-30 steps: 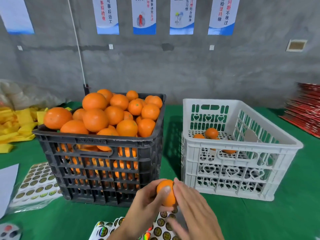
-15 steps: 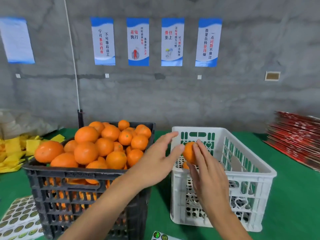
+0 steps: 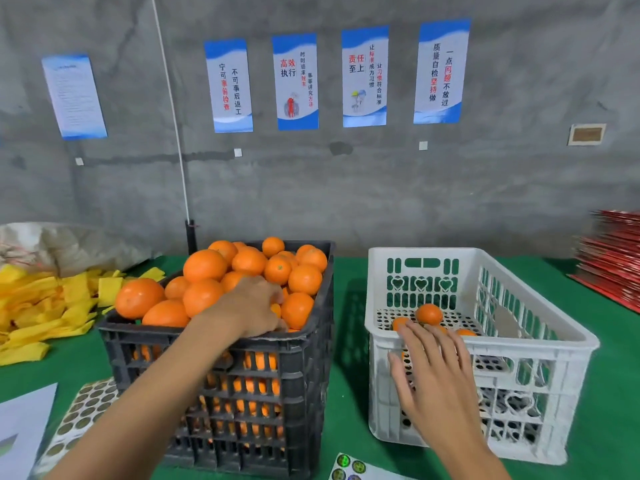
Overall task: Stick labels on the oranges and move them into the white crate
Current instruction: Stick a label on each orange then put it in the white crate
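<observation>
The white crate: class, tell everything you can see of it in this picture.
The white crate looks like moulded plastic, rectangular, with perforated walls: slots and three heart cut-outs on the far wall, and a hole-dotted floor. It stands upright on the green table, right of the black crate and apart from it. A few oranges lie at its far end. The open right hand hovers at its near left corner; contact cannot be told.

On the table (image 3: 349, 306), the full crate (image 3: 221, 358) stands left of the crate (image 3: 519, 344) holding few oranges (image 3: 428, 314); label sheets (image 3: 83, 414) lie front left.
</observation>
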